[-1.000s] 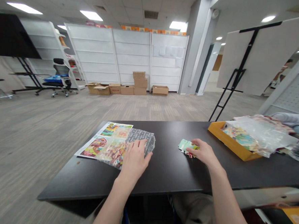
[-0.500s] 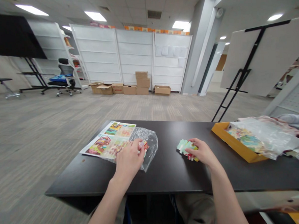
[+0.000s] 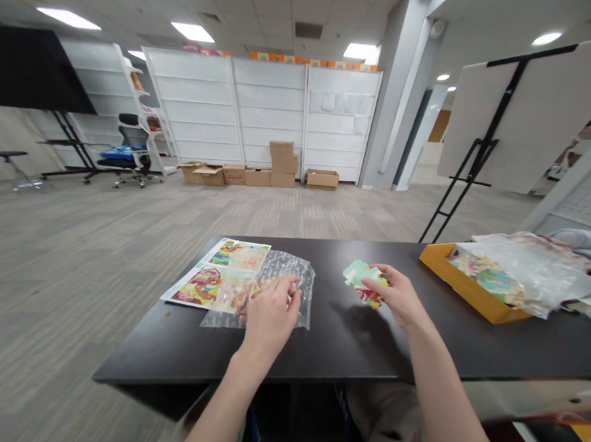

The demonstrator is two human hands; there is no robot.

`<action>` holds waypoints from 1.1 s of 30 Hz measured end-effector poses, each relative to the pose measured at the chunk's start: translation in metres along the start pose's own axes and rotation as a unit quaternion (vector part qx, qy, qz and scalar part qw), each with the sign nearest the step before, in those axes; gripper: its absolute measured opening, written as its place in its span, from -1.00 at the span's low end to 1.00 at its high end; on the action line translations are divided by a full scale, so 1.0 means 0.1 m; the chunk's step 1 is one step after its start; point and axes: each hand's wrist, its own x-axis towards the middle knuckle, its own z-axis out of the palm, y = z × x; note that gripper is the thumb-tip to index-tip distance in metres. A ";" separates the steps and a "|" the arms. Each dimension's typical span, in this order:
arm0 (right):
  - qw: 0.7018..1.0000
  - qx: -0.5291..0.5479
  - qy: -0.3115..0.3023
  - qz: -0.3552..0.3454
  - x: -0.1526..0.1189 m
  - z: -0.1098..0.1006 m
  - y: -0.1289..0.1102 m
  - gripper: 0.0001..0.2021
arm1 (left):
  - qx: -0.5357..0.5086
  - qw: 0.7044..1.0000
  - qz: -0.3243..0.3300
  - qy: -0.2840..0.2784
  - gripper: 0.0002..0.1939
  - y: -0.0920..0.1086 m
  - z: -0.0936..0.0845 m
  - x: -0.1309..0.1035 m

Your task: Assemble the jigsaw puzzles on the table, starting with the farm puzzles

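Several puzzle pieces (image 3: 363,280), pale green, red and yellow, are pinched in my right hand (image 3: 397,296), raised a little over the dark table (image 3: 327,339). My left hand (image 3: 273,309) is over a clear plastic bag (image 3: 304,280), its fingers curled at the bag; what they grip is too small to make out. Colourful pieces show through the plastic beside the fingers. Under the bag's left part lies a printed picture sheet (image 3: 194,287).
On the table's right stands a yellow box (image 3: 467,290) holding colourful pieces and plastic bags, with cloth behind it. Beyond the table are cardboard boxes (image 3: 282,163), white shelves (image 3: 271,102), an office chair (image 3: 133,147) and a board on a black stand (image 3: 485,129).
My right hand has lifted the puzzle pieces off the table and moved them slightly left. My left hand has shifted a little to the right, and the bag's right part lies flatter.
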 end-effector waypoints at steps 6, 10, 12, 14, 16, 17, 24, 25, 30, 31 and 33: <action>0.988 -0.034 -0.148 -0.003 -0.08 0.66 0.01 -0.55 | -0.029 0.998 0.045 0.010 -0.78 0.08 0.07 -0.06; 0.975 -0.039 -0.217 -0.023 -0.14 1.03 0.04 -0.64 | -0.051 0.995 0.080 0.024 -0.74 0.11 0.09 -0.12; 0.973 -0.029 -0.224 -0.040 -0.16 1.18 0.08 -0.72 | -0.059 0.994 0.087 0.027 -0.74 0.10 0.09 -0.14; 0.972 -0.013 -0.230 -0.052 -0.18 1.32 0.10 -0.75 | -0.071 0.993 0.090 0.032 -0.74 0.08 0.08 -0.16; 0.966 -0.011 -0.248 -0.069 -0.19 1.42 0.10 -0.75 | -0.091 0.991 0.092 0.038 -0.75 0.05 0.05 -0.17; 0.963 -0.026 -0.253 -0.088 -0.20 1.45 0.09 -0.75 | -0.101 0.990 0.091 0.041 -0.76 0.03 0.04 -0.16; 0.918 -0.251 -0.217 -0.217 -0.11 0.96 -0.01 -0.78 | -0.115 0.991 0.051 0.052 -0.76 0.00 -0.03 -0.11; 0.917 -0.296 -0.192 -0.187 -0.07 0.78 -0.01 -0.77 | -0.113 0.991 0.046 0.052 -0.77 0.00 -0.03 -0.10; 0.787 -0.609 0.085 -0.044 0.10 -0.13 0.11 -0.62 | -0.047 0.996 0.062 0.038 -0.77 0.01 -0.05 -0.11; 0.769 -0.634 0.080 -0.035 0.11 -0.24 0.15 -0.58 | -0.032 0.996 0.073 0.035 -0.78 0.01 -0.04 -0.11; 0.750 -0.658 0.060 -0.035 0.10 -0.36 0.21 -0.56 | -0.013 0.995 0.090 0.031 -0.79 0.02 -0.02 -0.10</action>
